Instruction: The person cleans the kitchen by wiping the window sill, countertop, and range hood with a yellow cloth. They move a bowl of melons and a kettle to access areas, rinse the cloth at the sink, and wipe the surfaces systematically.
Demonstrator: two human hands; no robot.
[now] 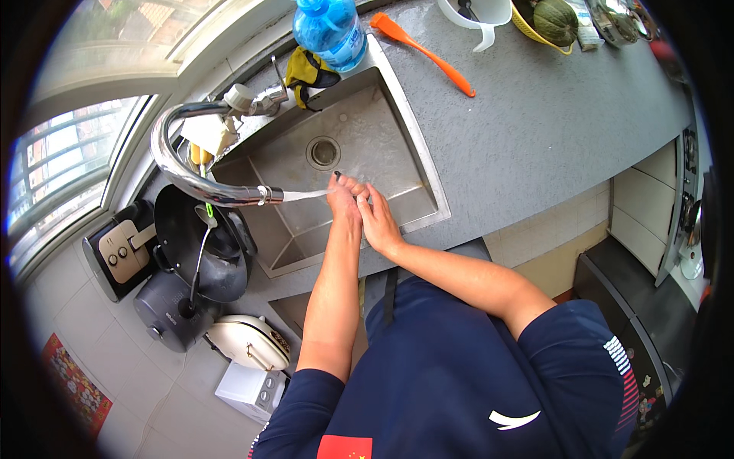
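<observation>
My left hand (346,196) is over the stainless steel sink, its fingers curled around a small dark object (337,174) whose tip shows at the top; the rest is hidden. Water (307,195) runs from the chrome faucet (200,192) onto this hand. My right hand (379,222) lies against the left one from the right, its fingers fairly straight, and no object shows in it. Beyond both hands are the sink basin (367,129) and its round drain (323,153).
A blue bottle (332,34) and yellow-black gloves or cloth (307,72) stand behind the sink. An orange spatula (424,51), a white handled strainer or bowl (484,26) and a yellow basket (533,31) are on the grey counter. A black wok (172,229) is at the left.
</observation>
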